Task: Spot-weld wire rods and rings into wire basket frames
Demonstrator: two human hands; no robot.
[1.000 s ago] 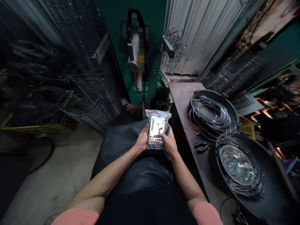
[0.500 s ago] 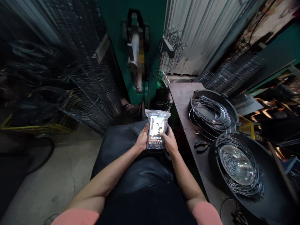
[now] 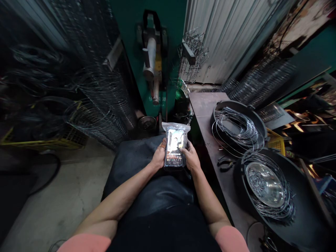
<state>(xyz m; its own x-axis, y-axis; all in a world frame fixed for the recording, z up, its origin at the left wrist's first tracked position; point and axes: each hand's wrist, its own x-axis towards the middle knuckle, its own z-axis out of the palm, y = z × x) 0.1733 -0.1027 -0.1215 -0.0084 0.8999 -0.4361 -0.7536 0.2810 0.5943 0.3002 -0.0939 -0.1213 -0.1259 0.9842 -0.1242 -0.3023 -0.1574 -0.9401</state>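
Over my lap I hold a phone sealed in a clear plastic bag (image 3: 174, 147), its lit screen facing up. My left hand (image 3: 159, 156) grips the bag's left edge, fingers curled round it. My right hand (image 3: 191, 158) grips the right edge, with the thumb lying on the screen. A dark apron covers my knees beneath the phone.
To my right, a metal workbench (image 3: 207, 112) carries two dark pans with several wire rings (image 3: 237, 131), a shiny steel bowl (image 3: 266, 182) and pliers (image 3: 226, 163). Wire hoop stacks (image 3: 99, 115) lean at left. A green machine (image 3: 153, 56) stands ahead.
The phone and both hands have shifted a little up and away from me; my right thumb moved slightly on the screen.
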